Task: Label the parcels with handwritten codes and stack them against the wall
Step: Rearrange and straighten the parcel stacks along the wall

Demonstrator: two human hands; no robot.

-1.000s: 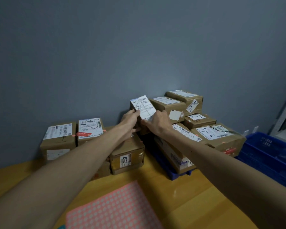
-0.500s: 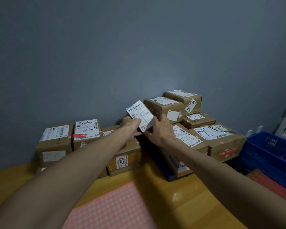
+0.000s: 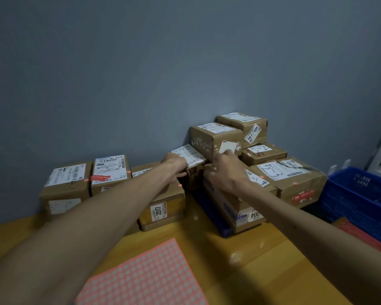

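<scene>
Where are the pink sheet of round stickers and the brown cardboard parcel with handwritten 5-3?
pink sheet of round stickers (image 3: pixel 141 276): head view, its middle.
brown cardboard parcel with handwritten 5-3 (image 3: pixel 279 172): head view, white top label.
</scene>
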